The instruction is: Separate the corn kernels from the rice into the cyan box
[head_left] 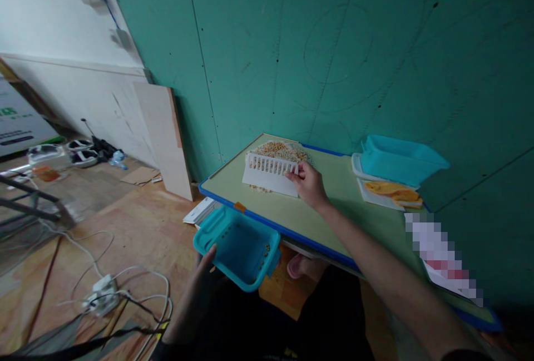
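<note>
My left hand (205, 263) grips the near left side of a teal plastic tub (240, 247), thumb over its rim. The tub is tilted just below the table's front edge, with a few grains on its inner walls. My right hand (307, 184) pinches the right end of a white plastic panel (269, 179) with a row of slots along its top. The panel leans on edge over the table. Behind it lies a heap of mixed yellow and pale grains (277, 149), partly hidden by the panel, and some grains lie scattered along its lower edge.
The green tabletop (334, 222) has a blue edge. At its right stand another teal tub (403, 158) and an orange cloth (392, 191) on a white tray. A green wall (258, 60) rises behind. A power strip (102, 294) and loose cables lie on the floor at left.
</note>
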A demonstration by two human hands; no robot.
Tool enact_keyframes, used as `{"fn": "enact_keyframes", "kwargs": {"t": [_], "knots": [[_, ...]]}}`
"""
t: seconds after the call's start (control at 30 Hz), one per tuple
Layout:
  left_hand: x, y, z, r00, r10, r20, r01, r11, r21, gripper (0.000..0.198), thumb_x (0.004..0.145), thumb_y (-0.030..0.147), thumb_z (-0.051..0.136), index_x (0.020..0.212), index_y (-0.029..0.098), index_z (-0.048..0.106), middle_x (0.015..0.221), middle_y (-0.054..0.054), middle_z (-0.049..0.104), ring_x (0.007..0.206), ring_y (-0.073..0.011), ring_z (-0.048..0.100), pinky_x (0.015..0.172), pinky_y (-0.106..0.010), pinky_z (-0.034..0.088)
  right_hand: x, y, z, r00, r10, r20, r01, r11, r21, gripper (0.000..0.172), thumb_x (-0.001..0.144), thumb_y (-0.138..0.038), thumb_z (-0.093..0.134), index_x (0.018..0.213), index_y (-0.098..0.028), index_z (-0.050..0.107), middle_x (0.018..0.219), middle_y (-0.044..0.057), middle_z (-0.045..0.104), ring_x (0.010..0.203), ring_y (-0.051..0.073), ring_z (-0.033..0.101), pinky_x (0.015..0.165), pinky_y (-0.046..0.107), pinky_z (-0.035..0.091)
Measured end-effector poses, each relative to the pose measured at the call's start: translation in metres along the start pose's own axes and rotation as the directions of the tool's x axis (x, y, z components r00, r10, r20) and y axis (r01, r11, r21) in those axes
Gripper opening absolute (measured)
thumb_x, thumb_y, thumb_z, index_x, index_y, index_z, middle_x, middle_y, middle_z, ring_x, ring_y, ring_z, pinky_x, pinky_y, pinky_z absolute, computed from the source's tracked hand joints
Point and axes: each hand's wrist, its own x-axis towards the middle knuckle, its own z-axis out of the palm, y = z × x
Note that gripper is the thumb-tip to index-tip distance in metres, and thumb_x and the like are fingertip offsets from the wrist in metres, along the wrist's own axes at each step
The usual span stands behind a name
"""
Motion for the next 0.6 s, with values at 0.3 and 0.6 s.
{"fn": "enact_keyframes", "kwargs": {"t": [0.3, 0.6], "knots": [[0.010, -0.034, -0.026, 0.991, 0.133, -0.011, -0.134, 0.990, -0.044, 0.095, 0.047, 0.030, 0.114, 0.136, 0.036, 0.079, 0.187, -0.010, 0.050, 0.162, -0.0528, 0.055, 0.119, -0.054, 0.058, -0.001, -0.003, 0.002, 1.000, 0.011, 0.007, -0.011, 0.999, 0.051, 0.054, 0.081, -0.069, 0.092, 0.084, -0.027, 0.058, 0.077, 0.005, 0.080, 0.072, 0.026, 0.080, 0.065, 0.035, 0.063], [0.014, -0.042, -0.026, 0.987, 0.157, -0.021, -0.158, 0.985, -0.063, 0.099, 0.046, 0.029, 0.112, 0.138, 0.038, 0.077, 0.183, -0.010, 0.055, 0.161, -0.0516, 0.057, 0.120, -0.053, 0.056, -0.005, -0.004, 0.005, 1.000, 0.012, 0.016, -0.012, 0.999, 0.033, 0.051, 0.082, -0.070, 0.090, 0.086, -0.027, 0.062, 0.079, 0.007, 0.083, 0.072, 0.028, 0.080, 0.063, 0.036, 0.061]]}}
